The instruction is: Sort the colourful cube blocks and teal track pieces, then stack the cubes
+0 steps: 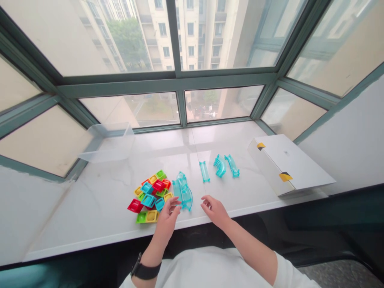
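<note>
White shirt point(207, 266); left hand point(168, 211) and right hand point(214, 211) empty, loosely curled; clear blue pieces point(181, 188) beyond

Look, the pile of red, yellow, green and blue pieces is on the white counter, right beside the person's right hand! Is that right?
Not quite: the pile of red, yellow, green and blue pieces is beside the left hand, not the right hand. The head view shows it, on the white counter.

Beside the left fingers point(172, 201), glossy, translucent turquoise plastic track pieces point(181, 187); leftward of them, smooth, shiny multicoloured plastic blocks point(148, 200).
</note>
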### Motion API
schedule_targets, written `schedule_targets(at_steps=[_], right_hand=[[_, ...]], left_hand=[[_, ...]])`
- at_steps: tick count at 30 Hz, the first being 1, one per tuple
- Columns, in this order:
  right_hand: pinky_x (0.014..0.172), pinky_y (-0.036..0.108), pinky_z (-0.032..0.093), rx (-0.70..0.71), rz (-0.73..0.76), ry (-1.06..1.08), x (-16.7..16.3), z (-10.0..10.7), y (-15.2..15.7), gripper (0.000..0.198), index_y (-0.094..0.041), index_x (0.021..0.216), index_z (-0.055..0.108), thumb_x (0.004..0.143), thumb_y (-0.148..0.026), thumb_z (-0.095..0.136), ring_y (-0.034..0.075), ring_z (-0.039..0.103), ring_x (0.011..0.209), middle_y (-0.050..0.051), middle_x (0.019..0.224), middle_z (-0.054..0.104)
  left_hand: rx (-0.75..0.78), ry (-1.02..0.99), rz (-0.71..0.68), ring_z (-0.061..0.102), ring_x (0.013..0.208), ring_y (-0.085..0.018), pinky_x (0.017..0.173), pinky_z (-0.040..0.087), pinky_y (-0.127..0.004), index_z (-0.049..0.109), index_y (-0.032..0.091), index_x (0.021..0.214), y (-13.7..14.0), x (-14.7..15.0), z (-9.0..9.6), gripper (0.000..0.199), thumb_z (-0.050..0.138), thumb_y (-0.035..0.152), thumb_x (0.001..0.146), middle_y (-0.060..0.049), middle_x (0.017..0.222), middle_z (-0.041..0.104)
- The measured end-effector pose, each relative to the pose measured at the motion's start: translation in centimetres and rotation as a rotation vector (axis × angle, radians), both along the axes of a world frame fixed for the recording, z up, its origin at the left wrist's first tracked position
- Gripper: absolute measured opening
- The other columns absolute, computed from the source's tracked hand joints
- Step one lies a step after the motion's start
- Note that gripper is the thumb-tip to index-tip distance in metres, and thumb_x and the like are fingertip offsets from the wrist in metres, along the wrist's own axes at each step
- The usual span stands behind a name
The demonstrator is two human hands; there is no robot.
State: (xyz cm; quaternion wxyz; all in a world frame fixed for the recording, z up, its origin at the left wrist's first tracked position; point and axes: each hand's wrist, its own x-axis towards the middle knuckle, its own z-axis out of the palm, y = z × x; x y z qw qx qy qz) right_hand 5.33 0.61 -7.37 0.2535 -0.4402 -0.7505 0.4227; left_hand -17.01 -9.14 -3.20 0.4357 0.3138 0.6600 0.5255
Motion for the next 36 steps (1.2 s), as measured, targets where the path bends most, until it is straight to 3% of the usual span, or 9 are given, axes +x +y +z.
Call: schedule_targets(at_steps=[7,13,18,25,32,36], right_hand=[[0.071,0.028,0.042,-0.157,0.007,-0.287,-4.6,0.3,0.8,0.028,-0.024,0.111,0.068,0.098,-0.047,0.06,0.019,0.068,0.076,0.002,0.087,0.077],[0.067,0.026,0.034,-0.18,0.022,-0.406,-5.7,0.6,0.8,0.026,-0.022,0.082,0.068,0.1,-0.037,0.056,0.019,0.067,0.078,0.004,0.081,0.076],[0.065,0.025,0.033,-0.201,0.033,-0.407,-5.5,0.8,0.6,0.03,-0.021,0.07,0.063,0.098,-0.027,0.055,0.016,0.065,0.072,0.003,0.074,0.075],[0.063,0.025,0.031,-0.212,0.015,-0.399,-5.0,1.4,0.9,0.028,-0.021,0.063,0.058,0.091,-0.02,0.055,0.014,0.06,0.065,0.0,0.064,0.072],[0.06,0.025,0.03,-0.245,-0.024,-0.382,-3.8,1.2,0.6,0.026,-0.021,0.06,0.054,0.086,-0.019,0.055,0.014,0.058,0.061,-0.001,0.06,0.07],[0.059,0.025,0.03,-0.252,-0.067,-0.364,-3.0,0.9,0.4,0.026,-0.022,0.059,0.051,0.085,-0.02,0.053,0.014,0.057,0.059,-0.001,0.058,0.068]], left_hand=[[0.028,0.17,-0.015,0.072,0.102,-0.026,0.09,0.059,-0.043,0.064,0.02,0.125,-1.9,-0.4,-0.5,0.043,0.063,0.048,0.092,-0.011,0.114,0.072],[0.097,0.564,-0.21,0.066,0.122,-0.027,0.106,0.055,-0.049,0.064,0.025,0.13,-2.7,-0.2,-0.1,0.033,0.054,0.034,0.099,-0.011,0.131,0.068],[0.145,0.788,-0.284,0.054,0.142,-0.031,0.119,0.044,-0.055,0.053,0.026,0.144,-2.2,0.3,-1.9,0.047,0.055,0.024,0.097,-0.013,0.149,0.058],[0.098,1.005,-0.406,0.033,0.157,-0.034,0.123,0.039,-0.06,0.031,0.027,0.162,-0.8,0.5,-5.6,0.081,0.053,0.008,0.086,-0.012,0.17,0.035],[0.06,1.111,-0.421,0.044,0.151,-0.034,0.12,0.045,-0.058,0.059,0.021,0.14,0.1,0.2,-7.0,0.055,0.046,0.003,0.089,-0.014,0.164,0.045],[0.055,1.123,-0.404,0.05,0.147,-0.034,0.119,0.047,-0.056,0.065,0.017,0.128,0.2,0.5,-7.0,0.041,0.047,0.007,0.092,-0.018,0.16,0.049]])
